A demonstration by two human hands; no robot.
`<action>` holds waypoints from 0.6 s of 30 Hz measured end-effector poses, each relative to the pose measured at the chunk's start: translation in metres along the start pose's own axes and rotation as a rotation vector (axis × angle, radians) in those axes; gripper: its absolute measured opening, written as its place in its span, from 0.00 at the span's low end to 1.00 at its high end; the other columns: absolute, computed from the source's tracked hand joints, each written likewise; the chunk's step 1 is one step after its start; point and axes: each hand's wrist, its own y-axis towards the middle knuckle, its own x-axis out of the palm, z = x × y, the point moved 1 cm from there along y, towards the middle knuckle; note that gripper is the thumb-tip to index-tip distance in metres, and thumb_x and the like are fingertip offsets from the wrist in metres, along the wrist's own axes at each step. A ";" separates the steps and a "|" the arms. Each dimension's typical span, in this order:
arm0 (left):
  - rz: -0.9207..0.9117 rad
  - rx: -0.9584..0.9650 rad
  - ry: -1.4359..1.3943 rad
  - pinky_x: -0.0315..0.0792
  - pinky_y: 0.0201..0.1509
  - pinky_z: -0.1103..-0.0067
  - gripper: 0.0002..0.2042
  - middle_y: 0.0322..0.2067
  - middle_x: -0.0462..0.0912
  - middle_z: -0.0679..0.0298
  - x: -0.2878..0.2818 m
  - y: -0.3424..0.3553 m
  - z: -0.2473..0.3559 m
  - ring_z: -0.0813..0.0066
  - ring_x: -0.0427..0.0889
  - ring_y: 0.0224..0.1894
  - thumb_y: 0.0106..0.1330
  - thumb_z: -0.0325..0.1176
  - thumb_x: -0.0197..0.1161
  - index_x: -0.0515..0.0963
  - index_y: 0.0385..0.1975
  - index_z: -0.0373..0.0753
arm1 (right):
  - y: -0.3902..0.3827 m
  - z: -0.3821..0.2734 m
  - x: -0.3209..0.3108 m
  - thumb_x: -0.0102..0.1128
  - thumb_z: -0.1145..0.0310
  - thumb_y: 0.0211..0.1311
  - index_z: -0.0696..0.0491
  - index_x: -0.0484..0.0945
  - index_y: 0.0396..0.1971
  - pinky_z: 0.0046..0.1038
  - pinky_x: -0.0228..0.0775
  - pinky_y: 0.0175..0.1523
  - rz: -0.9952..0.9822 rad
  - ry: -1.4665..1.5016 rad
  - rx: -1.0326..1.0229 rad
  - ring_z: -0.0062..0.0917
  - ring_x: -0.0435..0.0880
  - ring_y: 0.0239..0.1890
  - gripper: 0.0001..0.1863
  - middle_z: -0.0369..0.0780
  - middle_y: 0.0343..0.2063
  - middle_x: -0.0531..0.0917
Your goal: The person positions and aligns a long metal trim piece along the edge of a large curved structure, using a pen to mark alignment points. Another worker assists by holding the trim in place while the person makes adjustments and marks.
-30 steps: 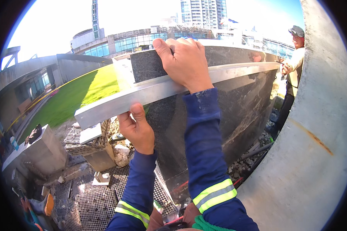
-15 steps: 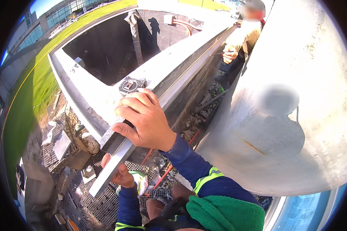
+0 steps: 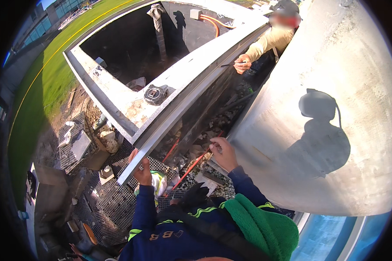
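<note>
A long silvery metal bar (image 3: 178,114) runs along the outer side of the wall's pale top ledge (image 3: 178,71). My left hand (image 3: 142,173) grips its near end, thumb and fingers on either side. Away from the bar, my right hand (image 3: 224,154) hovers over the gravel gap with fingers loosely curled and apart, and nothing shows in it. A black and grey device (image 3: 155,94), like a tape measure, sits on the ledge. Farther along, a co-worker's hand (image 3: 242,64) holds a thin dark pencil-like tool at the bar.
A large curved pale concrete surface (image 3: 313,143) rises on the right. Orange pipes (image 3: 191,167) cross the gravel below. At the left lie black mesh panels (image 3: 117,195) and rubble. A deep dark pit (image 3: 122,48) lies inside the ledge. A green towel (image 3: 257,226) hangs over me.
My right hand has let go of the bar and ledge edge and moved right and down. My left hand stays on the bar's end. The co-worker's hand has come nearer along the bar.
</note>
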 end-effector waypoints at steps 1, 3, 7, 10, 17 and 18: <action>0.001 -0.012 -0.042 0.65 0.74 0.66 0.27 0.66 0.74 0.52 0.001 0.001 -0.001 0.60 0.74 0.68 0.73 0.38 0.70 0.74 0.65 0.28 | -0.007 0.013 -0.002 0.67 0.68 0.68 0.54 0.83 0.50 0.35 0.80 0.48 -0.014 -0.041 0.134 0.36 0.88 0.44 0.14 0.45 0.47 0.86; 0.002 -0.031 -0.031 0.65 0.74 0.67 0.27 0.66 0.75 0.53 0.001 0.001 -0.001 0.61 0.74 0.68 0.73 0.38 0.70 0.74 0.65 0.28 | -0.023 0.030 -0.003 0.66 0.67 0.68 0.54 0.83 0.49 0.36 0.79 0.48 -0.026 -0.070 0.099 0.37 0.88 0.44 0.13 0.45 0.44 0.87; -0.002 -0.068 -0.080 0.65 0.74 0.68 0.26 0.65 0.75 0.55 0.003 0.000 0.000 0.63 0.74 0.68 0.73 0.37 0.70 0.74 0.65 0.29 | -0.035 0.041 0.004 0.66 0.64 0.68 0.53 0.83 0.49 0.39 0.79 0.48 -0.190 -0.152 0.100 0.40 0.88 0.43 0.13 0.46 0.41 0.87; -0.017 -0.056 -0.100 0.66 0.73 0.68 0.26 0.65 0.75 0.56 0.001 0.004 0.002 0.64 0.74 0.67 0.72 0.37 0.70 0.75 0.65 0.31 | -0.031 0.037 0.016 0.65 0.62 0.68 0.53 0.83 0.49 0.41 0.79 0.49 -0.334 -0.186 0.028 0.42 0.88 0.44 0.14 0.46 0.40 0.87; -0.077 -0.154 -0.205 0.69 0.71 0.69 0.30 0.62 0.77 0.56 -0.004 0.007 0.006 0.65 0.76 0.66 0.69 0.37 0.74 0.71 0.66 0.32 | -0.013 0.021 0.043 0.66 0.61 0.68 0.53 0.84 0.48 0.41 0.79 0.51 -0.384 -0.190 -0.040 0.43 0.88 0.46 0.15 0.47 0.40 0.88; -0.072 -0.137 -0.125 0.70 0.70 0.69 0.30 0.62 0.77 0.56 -0.005 0.008 0.007 0.65 0.76 0.66 0.68 0.37 0.75 0.71 0.65 0.31 | -0.011 0.019 0.044 0.66 0.60 0.67 0.52 0.84 0.48 0.41 0.79 0.51 -0.395 -0.194 -0.032 0.43 0.88 0.46 0.15 0.47 0.41 0.88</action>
